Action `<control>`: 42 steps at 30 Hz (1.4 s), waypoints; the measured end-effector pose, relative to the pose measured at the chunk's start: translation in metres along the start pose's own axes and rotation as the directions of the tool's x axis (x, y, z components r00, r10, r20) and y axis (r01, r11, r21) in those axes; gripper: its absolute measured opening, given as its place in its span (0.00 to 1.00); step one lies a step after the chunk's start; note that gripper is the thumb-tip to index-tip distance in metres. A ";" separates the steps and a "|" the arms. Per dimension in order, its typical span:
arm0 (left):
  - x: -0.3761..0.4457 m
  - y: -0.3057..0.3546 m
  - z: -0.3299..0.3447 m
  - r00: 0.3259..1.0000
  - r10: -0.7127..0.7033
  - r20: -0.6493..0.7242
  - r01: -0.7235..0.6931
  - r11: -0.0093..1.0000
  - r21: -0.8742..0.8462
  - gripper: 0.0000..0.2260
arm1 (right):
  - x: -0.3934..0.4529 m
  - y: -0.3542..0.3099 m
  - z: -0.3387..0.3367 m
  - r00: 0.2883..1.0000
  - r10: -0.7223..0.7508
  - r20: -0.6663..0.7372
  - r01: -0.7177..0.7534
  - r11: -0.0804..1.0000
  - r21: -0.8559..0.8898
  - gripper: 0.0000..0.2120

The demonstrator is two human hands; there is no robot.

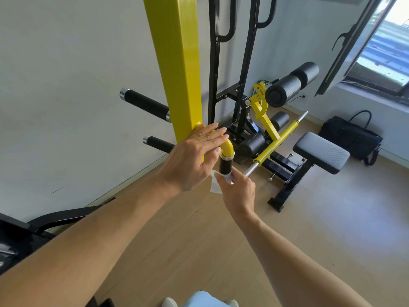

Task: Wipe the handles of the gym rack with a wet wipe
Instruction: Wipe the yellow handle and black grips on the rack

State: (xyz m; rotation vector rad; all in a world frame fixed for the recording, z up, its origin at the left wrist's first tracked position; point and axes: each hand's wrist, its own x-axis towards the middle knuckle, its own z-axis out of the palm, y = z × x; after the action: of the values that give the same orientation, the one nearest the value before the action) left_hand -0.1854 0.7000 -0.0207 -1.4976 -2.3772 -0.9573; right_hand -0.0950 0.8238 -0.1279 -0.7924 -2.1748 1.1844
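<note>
A black bag (pixel 352 138) is sitting on the wooden floor (pixel 332 229) against the white wall (pixel 66 85). A grey padded bench seat (pixel 321 151) is standing near it, and an open window (pixel 376 52) is letting in daylight.

bright daylight from window (pixel 385 47) at right | window overexposed | sharp focus | wide-angle bending at edges

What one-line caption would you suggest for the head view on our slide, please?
Right hand wraps a wet wipe around a black handle while the left hand steadies the yellow post.
</note>
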 end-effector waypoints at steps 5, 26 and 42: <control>-0.001 -0.001 0.001 1.000 0.005 -0.009 -0.005 1.000 0.003 0.18 | 0.011 -0.021 -0.005 0.984 -0.150 -0.097 0.162 0.978 0.130 0.13; 0.005 -0.009 0.006 0.999 0.053 -0.005 -0.053 0.999 0.006 0.18 | 0.008 0.013 -0.005 0.993 -0.119 0.026 0.121 0.991 -0.060 0.20; 0.004 -0.008 0.009 0.998 0.050 -0.031 -0.050 0.999 0.005 0.18 | 0.011 0.006 -0.003 0.984 -0.139 -0.115 0.151 0.983 0.108 0.24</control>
State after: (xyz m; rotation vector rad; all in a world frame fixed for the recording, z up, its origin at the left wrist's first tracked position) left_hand -0.1922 0.7061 -0.0295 -1.5221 -2.3074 -0.9559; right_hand -0.0994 0.8358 -0.1297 -0.6222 -2.0197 1.1555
